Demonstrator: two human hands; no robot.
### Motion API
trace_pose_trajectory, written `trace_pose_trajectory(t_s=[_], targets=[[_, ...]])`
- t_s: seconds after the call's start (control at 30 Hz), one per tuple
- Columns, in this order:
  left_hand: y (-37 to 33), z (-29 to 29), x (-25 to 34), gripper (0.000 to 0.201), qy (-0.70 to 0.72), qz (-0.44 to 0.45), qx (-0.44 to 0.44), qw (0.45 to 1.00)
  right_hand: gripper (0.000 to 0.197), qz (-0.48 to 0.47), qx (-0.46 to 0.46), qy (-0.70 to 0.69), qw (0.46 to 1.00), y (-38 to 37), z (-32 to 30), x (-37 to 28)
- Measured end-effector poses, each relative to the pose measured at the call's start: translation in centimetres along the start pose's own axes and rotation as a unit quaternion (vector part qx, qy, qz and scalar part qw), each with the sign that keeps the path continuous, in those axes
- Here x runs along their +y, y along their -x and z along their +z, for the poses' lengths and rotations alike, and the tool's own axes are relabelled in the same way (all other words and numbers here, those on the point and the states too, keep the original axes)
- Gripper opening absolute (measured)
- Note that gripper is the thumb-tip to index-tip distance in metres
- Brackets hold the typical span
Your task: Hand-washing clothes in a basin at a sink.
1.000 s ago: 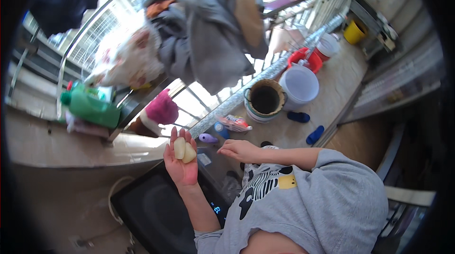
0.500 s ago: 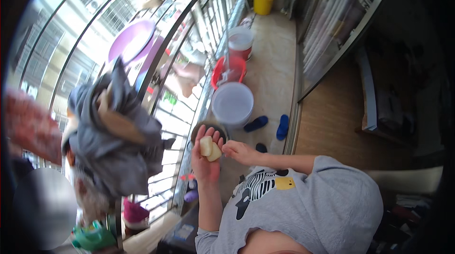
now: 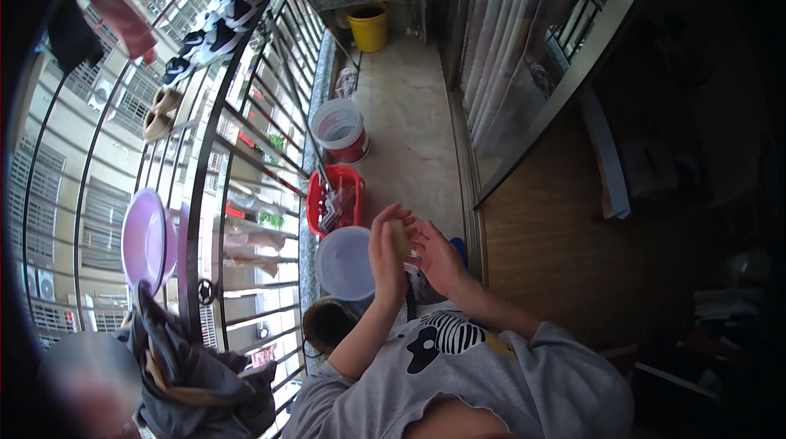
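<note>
In front of my chest my two hands face each other. My left hand [image 3: 386, 263] cups a pale cream piece [image 3: 399, 236], smooth and rounded, resting against its palm and fingers. Only part of the piece shows between the hands, and whether a second one lies behind it is hidden. My right hand [image 3: 436, 257] has its fingers spread apart, the tips close to the cream piece; I cannot tell if they touch it. Below and left of the hands stands a white bucket [image 3: 344, 263]. A dark round pot [image 3: 327, 326] is beside my left forearm.
A red basket [image 3: 348, 201] and a red-and-white bucket [image 3: 340, 132] line the railing [image 3: 214, 124]. A yellow bucket [image 3: 368, 29] stands at the far end. Grey clothing [image 3: 192, 386], a purple basin [image 3: 146, 238] and shoes [image 3: 221, 25] hang at left. A glass door [image 3: 524, 70] is at right.
The view has turned toward the balcony's far end. My left hand has turned from palm-up, showing two cream pieces, to facing my right hand. The right fingers have spread and come near the piece.
</note>
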State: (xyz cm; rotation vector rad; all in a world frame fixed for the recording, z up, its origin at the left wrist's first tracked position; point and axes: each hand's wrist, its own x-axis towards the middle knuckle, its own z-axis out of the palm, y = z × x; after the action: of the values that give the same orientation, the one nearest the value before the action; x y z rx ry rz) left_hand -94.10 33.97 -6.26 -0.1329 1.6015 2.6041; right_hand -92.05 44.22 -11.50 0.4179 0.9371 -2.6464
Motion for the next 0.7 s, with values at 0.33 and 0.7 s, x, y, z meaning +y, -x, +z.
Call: trace_pose_trajectory(t_s=[0.33,0.7], targets=[[-22.7,8.6,-5.8,0.04,-0.453,0.169,-0.144,0.864,0.046,-0.082,-0.098,-0.291,0.948,-22.7,-4.5,-12.5],[-53.9,18.5,-1.9,0.038,-0.349,0.222,-0.244,0.877,0.035,-0.139,0.021,-0.237,0.961,-45.0,-7.7,-31.9]])
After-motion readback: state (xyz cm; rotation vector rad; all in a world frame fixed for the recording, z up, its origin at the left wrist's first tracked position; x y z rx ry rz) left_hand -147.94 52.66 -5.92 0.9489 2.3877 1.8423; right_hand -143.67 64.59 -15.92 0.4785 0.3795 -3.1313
